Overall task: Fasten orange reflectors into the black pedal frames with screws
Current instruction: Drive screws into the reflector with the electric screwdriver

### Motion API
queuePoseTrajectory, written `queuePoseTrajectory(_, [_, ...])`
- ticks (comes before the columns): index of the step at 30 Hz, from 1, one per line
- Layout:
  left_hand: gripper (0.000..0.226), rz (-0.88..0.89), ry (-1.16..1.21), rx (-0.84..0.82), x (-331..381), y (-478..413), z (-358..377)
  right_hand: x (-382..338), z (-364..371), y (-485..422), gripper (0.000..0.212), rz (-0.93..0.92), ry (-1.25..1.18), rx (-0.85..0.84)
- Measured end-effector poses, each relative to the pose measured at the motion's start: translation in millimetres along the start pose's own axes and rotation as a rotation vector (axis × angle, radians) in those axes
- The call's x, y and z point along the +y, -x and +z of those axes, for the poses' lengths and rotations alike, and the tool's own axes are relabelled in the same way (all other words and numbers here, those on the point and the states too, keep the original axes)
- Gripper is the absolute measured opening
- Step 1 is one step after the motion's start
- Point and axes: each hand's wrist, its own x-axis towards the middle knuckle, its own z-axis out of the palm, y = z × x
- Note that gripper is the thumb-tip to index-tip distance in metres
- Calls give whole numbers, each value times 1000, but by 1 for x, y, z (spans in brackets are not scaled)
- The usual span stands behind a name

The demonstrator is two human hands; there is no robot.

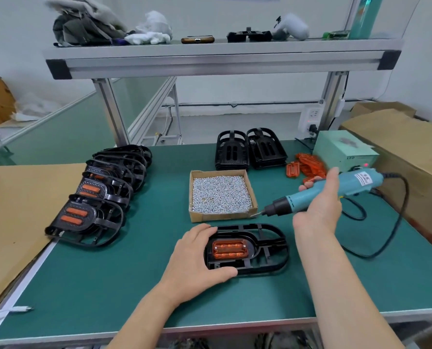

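Observation:
A black pedal frame (265, 248) lies flat on the green mat in front of me, with an orange reflector (229, 249) seated in its left end. My left hand (197, 258) grips the frame's left end, thumb along the near edge. My right hand (320, 197) holds a teal electric screwdriver (318, 192), its bit tip pointing left at the near right corner of a cardboard box of silver screws (221, 193). Loose orange reflectors (305, 166) lie in a pile behind the screwdriver.
A row of pedal frames with reflectors fitted (101, 197) leans along the left of the mat. Two stacks of bare black frames (250, 148) stand at the back. A pale green power box (346, 149) sits at the right, and the screwdriver's black cord (396, 222) loops over the mat.

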Motion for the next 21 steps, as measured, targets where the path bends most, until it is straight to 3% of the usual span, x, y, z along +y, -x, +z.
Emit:
queuePoseTrajectory(6, [104,5,-14,-11,0,0,1,4,-24,-23,11,125,62,182])
queuePoseTrajectory(11, [104,1,-12,-11,0,0,1,12,-34,-27,9,207,214,240])
queuePoseTrajectory(14, [104,6,-16,-9,-1,-1,0,14,-34,-29,31,178,276,230])
queuePoseTrajectory(21, [105,12,-11,-12,1,0,1,19,-32,-21,41,186,281,175])
